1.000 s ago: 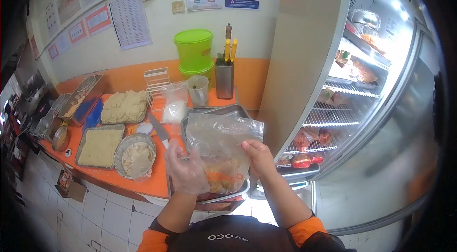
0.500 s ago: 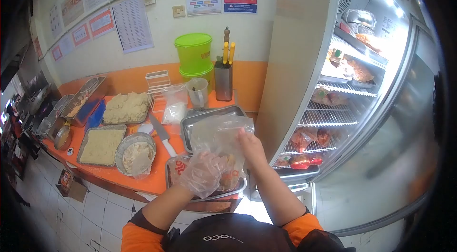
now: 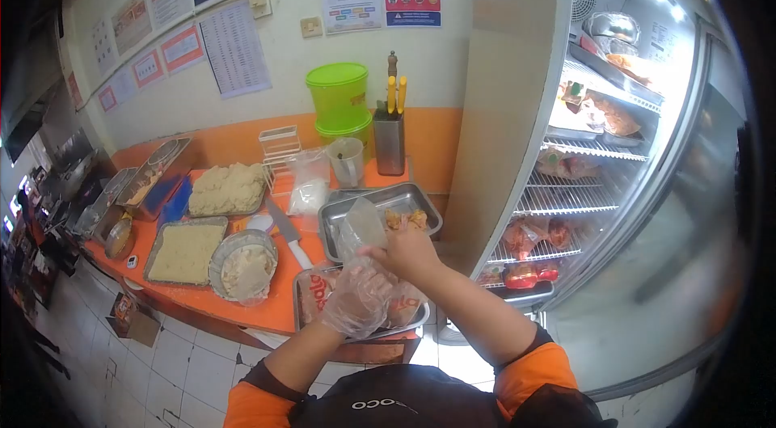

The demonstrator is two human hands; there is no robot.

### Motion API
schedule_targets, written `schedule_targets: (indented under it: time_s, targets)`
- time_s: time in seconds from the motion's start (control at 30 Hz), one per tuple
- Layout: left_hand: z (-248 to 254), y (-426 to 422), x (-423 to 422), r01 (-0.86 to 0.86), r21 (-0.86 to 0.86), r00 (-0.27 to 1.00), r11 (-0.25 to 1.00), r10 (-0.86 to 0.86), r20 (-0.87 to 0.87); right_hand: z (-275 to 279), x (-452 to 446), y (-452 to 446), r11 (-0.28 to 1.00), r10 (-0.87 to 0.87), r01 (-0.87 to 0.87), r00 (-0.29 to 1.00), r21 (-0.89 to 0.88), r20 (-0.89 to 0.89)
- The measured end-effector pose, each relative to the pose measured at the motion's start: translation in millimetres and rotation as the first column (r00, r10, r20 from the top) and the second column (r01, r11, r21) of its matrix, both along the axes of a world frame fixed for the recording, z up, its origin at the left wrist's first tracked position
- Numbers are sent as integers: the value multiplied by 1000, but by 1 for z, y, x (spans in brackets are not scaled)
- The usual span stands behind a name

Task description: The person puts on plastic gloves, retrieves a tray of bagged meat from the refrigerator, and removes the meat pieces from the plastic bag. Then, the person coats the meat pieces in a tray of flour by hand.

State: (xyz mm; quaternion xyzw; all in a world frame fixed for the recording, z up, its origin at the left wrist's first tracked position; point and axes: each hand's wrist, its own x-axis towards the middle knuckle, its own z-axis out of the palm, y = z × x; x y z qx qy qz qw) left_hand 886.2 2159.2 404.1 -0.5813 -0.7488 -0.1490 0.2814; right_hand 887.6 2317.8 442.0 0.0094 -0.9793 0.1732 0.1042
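My left hand [image 3: 356, 303], covered in loose clear plastic like a disposable glove, is closed over the front metal tray [image 3: 420, 323]. A clear plastic bag [image 3: 361, 224] rises from between my hands, narrow and bunched. My bare right hand [image 3: 410, 252] has its fingers curled at the bag's side, gripping it just above the left hand. Plastic with red print [image 3: 317, 290] lies in the front tray; what it wraps is partly hidden. Behind my right hand, orange-yellow food pieces [image 3: 408, 219] sit in the rear metal tray [image 3: 331, 222].
A knife [image 3: 288, 232] lies left of the trays. Beyond it are a bowl of pale flour-like stuff [image 3: 245, 268] and two trays of pale coating [image 3: 190, 253]. A knife block [image 3: 390, 143] and green tubs [image 3: 337, 96] stand behind. On the right, a lit fridge [image 3: 578, 198] stands open.
My right hand has moved down and left, close to my left hand. The spread bag is now narrow, and food pieces show in the rear tray. The view has shifted slightly.
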Motion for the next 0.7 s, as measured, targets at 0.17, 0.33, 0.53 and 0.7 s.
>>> schedule_targets:
  time_s: [0.17, 0.33, 0.53, 0.7]
  targets:
    - [8, -7, 8, -70, -190, 997, 979, 73, 10, -42, -26, 10, 998, 46, -57, 905, -14, -422]
    - [2, -7, 18, -47, -19, 997, 999, 48, 52, -52, -43, 22, 999, -27, 2, 872, -51, -488]
    - [17, -13, 33, -127, -276, 892, 953, 231, 388, -48, -35, 23, 992, 24, -71, 920, -105, -391]
    - [32, 6, 15, -309, -327, 721, 893, 444, 531, -7, -6, 16, 993, 84, -102, 968, -64, -238]
